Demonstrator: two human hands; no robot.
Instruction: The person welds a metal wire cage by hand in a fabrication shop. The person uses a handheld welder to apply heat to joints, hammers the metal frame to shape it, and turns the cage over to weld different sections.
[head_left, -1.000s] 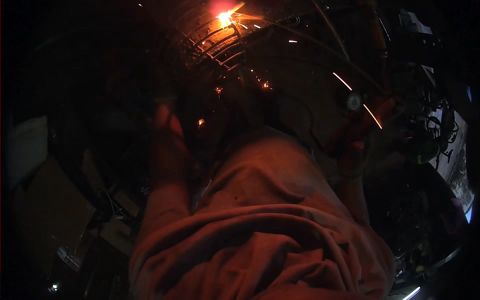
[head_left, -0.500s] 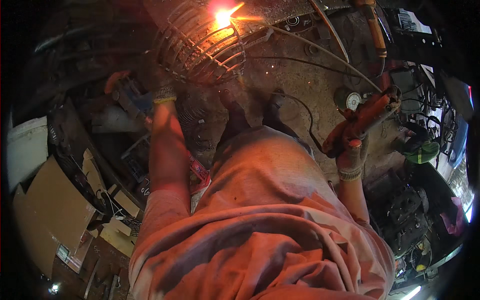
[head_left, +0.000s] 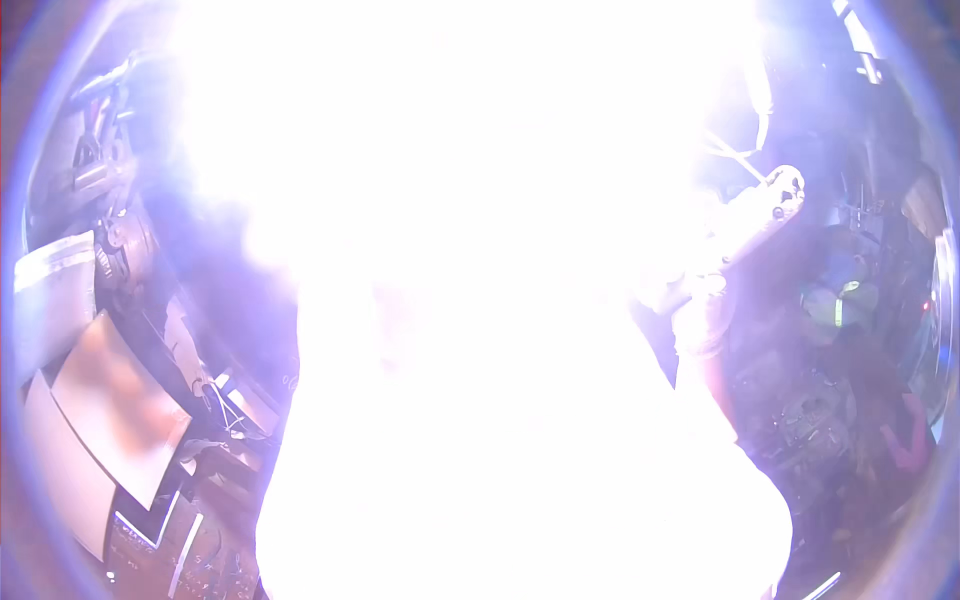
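Observation:
A blinding white welding glare covers the middle and top of the head view. My gloved right hand (head_left: 704, 312), at the right rim of the glare, is closed round the handle of a welding electrode holder (head_left: 762, 218). From the holder's jaw a thin welding rod (head_left: 738, 158) runs up and left into the light. The glare swallows my left hand and most of my left forearm, so its fingers cannot be seen. The round wire cage seen at the top half a second ago is hidden too. My shirt and legs are washed out white.
Sheets of cardboard (head_left: 120, 410) lean at the left, below a pale panel (head_left: 55, 285). Dim machine parts (head_left: 815, 420) lie at the right, with a pink cloth (head_left: 908, 435) beyond them. Above is a dark shape with a bright green stripe (head_left: 840, 308).
A small orange glow at the top of the cage has become a huge white flare that hides the cage and my left hand. My right hand and the electrode holder have barely moved.

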